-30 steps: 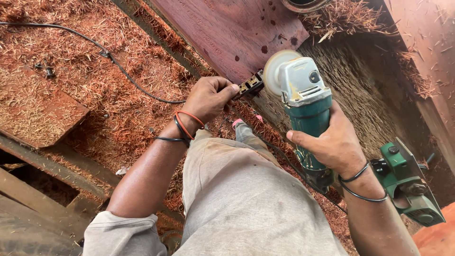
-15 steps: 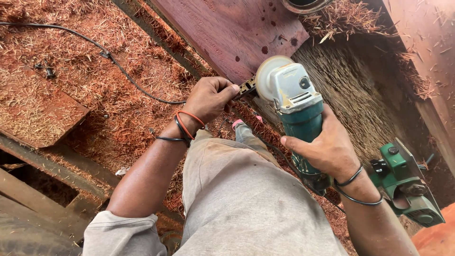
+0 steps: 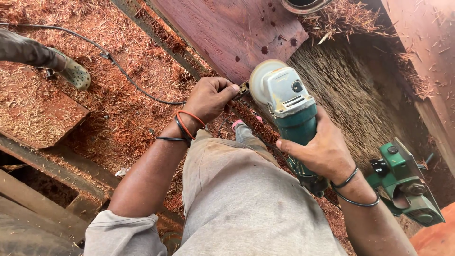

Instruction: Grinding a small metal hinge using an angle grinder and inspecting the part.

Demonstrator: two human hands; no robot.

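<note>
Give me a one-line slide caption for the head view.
Right hand grips a green grinder; left hand pinches a small tool at its head.

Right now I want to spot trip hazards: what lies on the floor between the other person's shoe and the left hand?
In the head view, a black cable runs across red wood shavings between the shoe and the left hand.

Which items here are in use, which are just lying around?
In use: angle grinder gripped by right hand; small metal tool at its disc, in left hand.
Lying about: green power tool, black cable, wood shavings.
</note>
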